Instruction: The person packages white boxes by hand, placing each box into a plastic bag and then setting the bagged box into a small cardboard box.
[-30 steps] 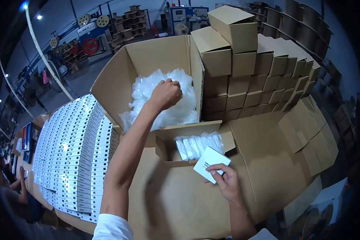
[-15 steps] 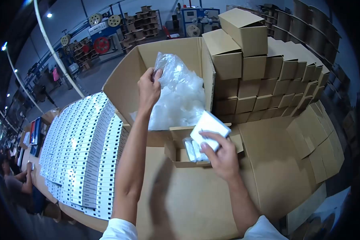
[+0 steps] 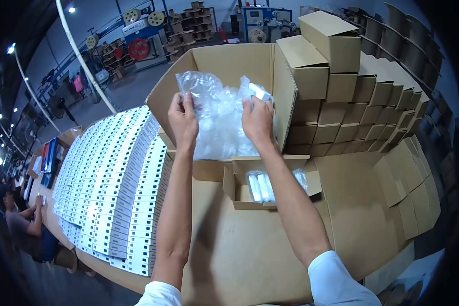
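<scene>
My left hand [image 3: 183, 116] pinches the edge of a clear plastic bag [image 3: 203, 87], raised over the big open carton [image 3: 229, 58]. Beside it, my right hand [image 3: 258, 121] grips a small white box [image 3: 260, 92], whose upper end shows past the fingers; the rest is hidden by the hand. More clear plastic bags [image 3: 222, 135] fill the big carton below both hands. In front of that carton, under my right forearm, a small open cardboard box [image 3: 250, 205] contains several white boxes wrapped in clear plastic [image 3: 260, 187].
Stacked white boxes [image 3: 104, 183] with dark squares stand on the left. Closed brown cartons [image 3: 336, 89] are piled at the back right, and flattened cardboard [image 3: 408, 183] lies on the right. A person [image 3: 28, 219] sits at the far left.
My right hand has moved from over the small cardboard box up and forward to the big carton, carrying the white box toward the bag. My left hand still holds the bag, slightly lower.
</scene>
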Demonstrator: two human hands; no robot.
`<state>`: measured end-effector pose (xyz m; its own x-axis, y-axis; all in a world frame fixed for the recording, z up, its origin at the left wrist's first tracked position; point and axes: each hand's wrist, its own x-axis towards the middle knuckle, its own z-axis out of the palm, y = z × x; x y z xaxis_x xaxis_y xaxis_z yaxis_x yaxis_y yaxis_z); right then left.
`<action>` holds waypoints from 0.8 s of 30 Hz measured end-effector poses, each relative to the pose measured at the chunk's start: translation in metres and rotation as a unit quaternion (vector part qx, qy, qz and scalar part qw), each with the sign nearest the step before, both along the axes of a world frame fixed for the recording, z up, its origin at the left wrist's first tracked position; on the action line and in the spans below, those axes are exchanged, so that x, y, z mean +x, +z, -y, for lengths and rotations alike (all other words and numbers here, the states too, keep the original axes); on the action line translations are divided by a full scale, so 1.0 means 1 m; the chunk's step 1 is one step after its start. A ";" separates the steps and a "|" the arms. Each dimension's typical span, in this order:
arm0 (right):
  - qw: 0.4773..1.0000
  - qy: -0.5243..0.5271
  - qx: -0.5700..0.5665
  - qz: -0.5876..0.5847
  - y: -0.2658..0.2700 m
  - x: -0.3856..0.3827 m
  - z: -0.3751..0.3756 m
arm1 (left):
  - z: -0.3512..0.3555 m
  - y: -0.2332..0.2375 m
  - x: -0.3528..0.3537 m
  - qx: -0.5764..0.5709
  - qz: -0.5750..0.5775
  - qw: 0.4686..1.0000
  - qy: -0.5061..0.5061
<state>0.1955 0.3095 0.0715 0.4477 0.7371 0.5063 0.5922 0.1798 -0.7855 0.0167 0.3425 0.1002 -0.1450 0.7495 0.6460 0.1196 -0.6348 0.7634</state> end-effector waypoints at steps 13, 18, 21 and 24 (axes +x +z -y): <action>0.988 0.150 -0.014 -0.034 0.041 -0.038 0.143 | 0.130 -0.011 -0.011 -0.032 0.088 0.992 -0.084; 0.956 0.205 0.018 -0.211 0.006 -0.035 0.193 | 0.206 -0.052 -0.024 -0.135 0.098 0.983 -0.070; 0.967 0.166 0.011 -0.191 -0.022 -0.036 0.232 | 0.247 -0.076 -0.021 -0.188 0.116 0.973 -0.066; 0.960 0.230 -0.044 -0.155 -0.062 -0.042 0.279 | 0.276 -0.096 -0.012 -0.165 0.113 0.979 -0.039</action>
<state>0.1536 0.0307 0.0097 0.1827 0.9269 0.3279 0.2023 0.2909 -0.9351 0.0045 0.0667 0.0045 -0.1904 0.9260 0.3259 -0.1139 -0.3506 0.9296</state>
